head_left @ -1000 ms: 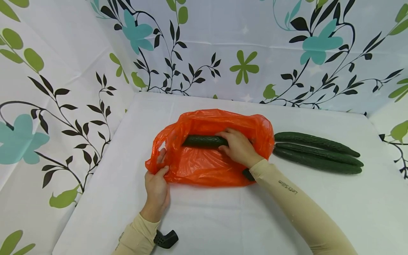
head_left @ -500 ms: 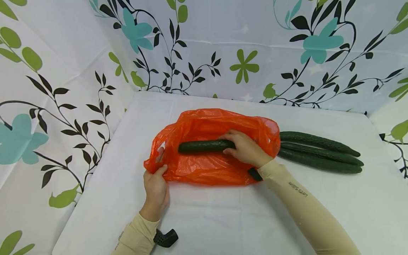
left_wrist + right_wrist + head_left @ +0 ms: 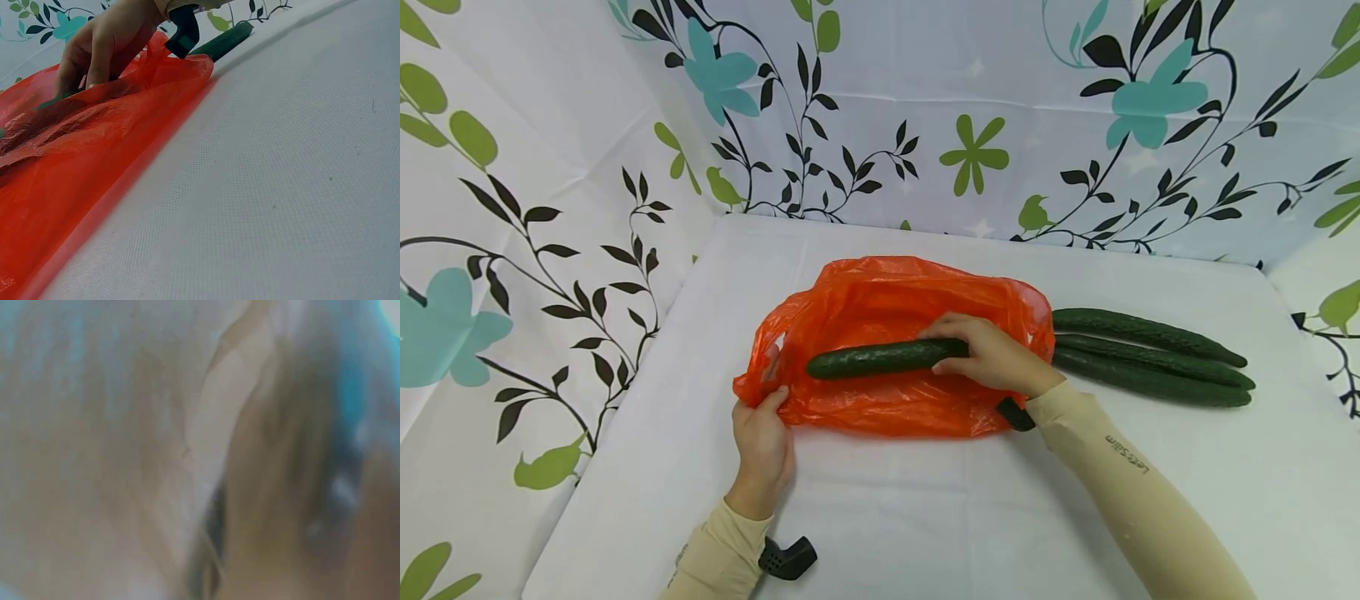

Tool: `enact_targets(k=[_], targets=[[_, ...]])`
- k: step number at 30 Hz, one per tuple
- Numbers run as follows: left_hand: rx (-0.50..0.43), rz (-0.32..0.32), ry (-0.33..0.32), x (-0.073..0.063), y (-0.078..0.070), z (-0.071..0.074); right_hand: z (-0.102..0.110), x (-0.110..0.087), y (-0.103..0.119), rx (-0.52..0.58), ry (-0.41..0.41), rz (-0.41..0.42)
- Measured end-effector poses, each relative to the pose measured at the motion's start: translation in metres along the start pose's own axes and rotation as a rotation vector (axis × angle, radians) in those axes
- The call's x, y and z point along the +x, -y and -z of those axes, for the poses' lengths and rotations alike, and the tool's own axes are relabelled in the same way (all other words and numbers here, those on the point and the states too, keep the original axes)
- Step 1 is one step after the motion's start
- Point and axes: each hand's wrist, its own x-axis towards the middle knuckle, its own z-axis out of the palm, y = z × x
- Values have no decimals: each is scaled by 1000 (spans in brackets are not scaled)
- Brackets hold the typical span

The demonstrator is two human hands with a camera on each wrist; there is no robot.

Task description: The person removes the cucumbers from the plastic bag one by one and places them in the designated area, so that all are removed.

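An orange-red plastic bag (image 3: 857, 408) lies with its mouth spread on the white table. My left hand (image 3: 762, 446) pinches its left edge, thumb in front and the fingers partly hidden by the film. Over the bag's opening, my right hand (image 3: 988, 354) grips a dark green cucumber (image 3: 880, 358) by its right end; the cucumber's left end points toward the left hand. In the left wrist view the right hand (image 3: 103, 47) reaches down behind the raised bag (image 3: 81, 175). Only a blur shows in the right wrist view.
Several more cucumbers (image 3: 1150, 358) lie side by side right of the bag, their left ends close to it. A black wrist device (image 3: 788, 558) sits at the left sleeve, another (image 3: 1015, 414) under the right wrist. A patterned cloth (image 3: 880, 108) hangs behind the white table (image 3: 910, 525).
My right hand has drawn the cucumber toward me and slightly right, so more of its left end shows out of the bag's folds. My left hand has shifted slightly left, still holding the bag.
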Motion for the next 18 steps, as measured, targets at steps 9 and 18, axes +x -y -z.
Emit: enact_targets(k=[9,18], targets=[[-1,16,10,-1,1,-1,4,-8,11,125,-2,38],[14,41,19,-3,1,-3,11,-10,22,300,-2,103]])
